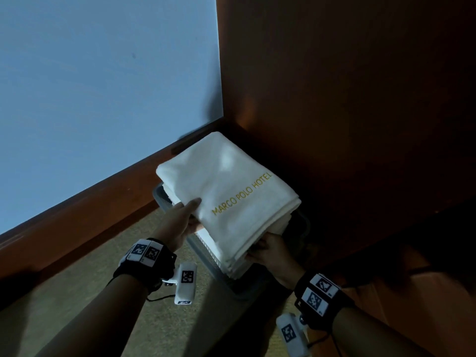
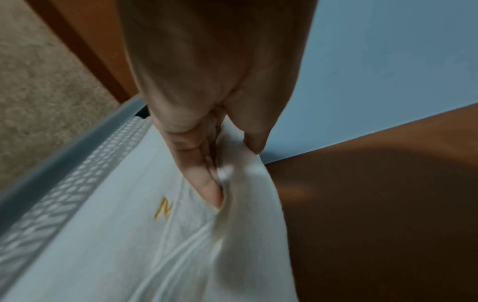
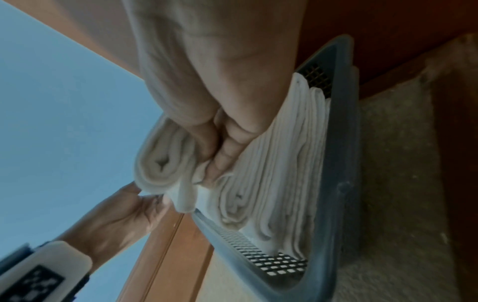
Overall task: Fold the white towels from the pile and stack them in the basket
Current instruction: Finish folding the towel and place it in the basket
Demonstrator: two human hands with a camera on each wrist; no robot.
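Folded towel (image 1: 229,191) held over grey basket (image 1: 305,225), not set down yet. Left hand (image 1: 180,222) pinches its near-left edge, right hand (image 1: 270,251) grips near-right corner. Stack of folded towels (image 3: 284,173) already fills basket nearly to rim, so looks pretty far along. Pile not in view, can't tell how many left.

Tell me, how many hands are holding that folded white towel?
2. The left hand grips the folded white towel at its near-left edge; the right hand grips its near-right corner, above the basket.
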